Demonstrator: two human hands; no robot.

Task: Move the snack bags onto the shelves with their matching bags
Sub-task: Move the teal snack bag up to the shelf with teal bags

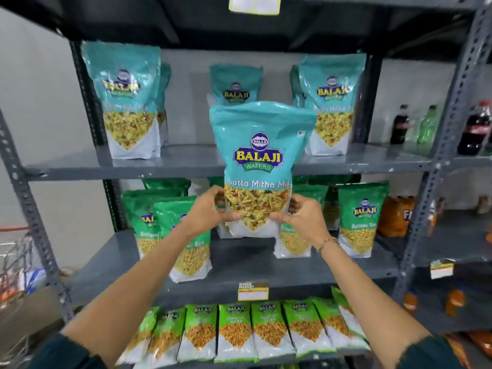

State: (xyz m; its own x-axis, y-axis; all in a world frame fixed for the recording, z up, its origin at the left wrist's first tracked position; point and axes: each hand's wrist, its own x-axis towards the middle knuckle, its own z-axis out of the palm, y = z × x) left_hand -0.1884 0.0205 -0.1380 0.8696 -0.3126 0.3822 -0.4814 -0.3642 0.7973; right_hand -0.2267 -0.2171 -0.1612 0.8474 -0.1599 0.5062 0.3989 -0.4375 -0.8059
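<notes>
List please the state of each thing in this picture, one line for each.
Teal bag: upright, held in the air by both hands.
Left hand: fingers gripping the bag's lower left edge.
Right hand: fingers gripping its lower right edge.
Teal bags on upper shelf: standing upright.
Green bags on middle shelf: standing upright.

Teal snack bag [259,155], labelled Balaji Wafers Khatta Mitha Mix, is upright and facing the camera at frame centre, its lower part white with a picture of yellow mix. It is raised in front of the upper shelf [186,162] edge, clear of any surface, held at its lower corners. Matching teal bags stand upright on the upper shelf: one at 10 o'clock [127,102], one directly behind at 12 o'clock [235,85], one at 2 o'clock [331,102]. Green Ratlami Sev bags [362,217] stand on the middle shelf [266,270]. A row of light green bags [234,331] lies at 6 o'clock on the lowest shelf.
</notes>
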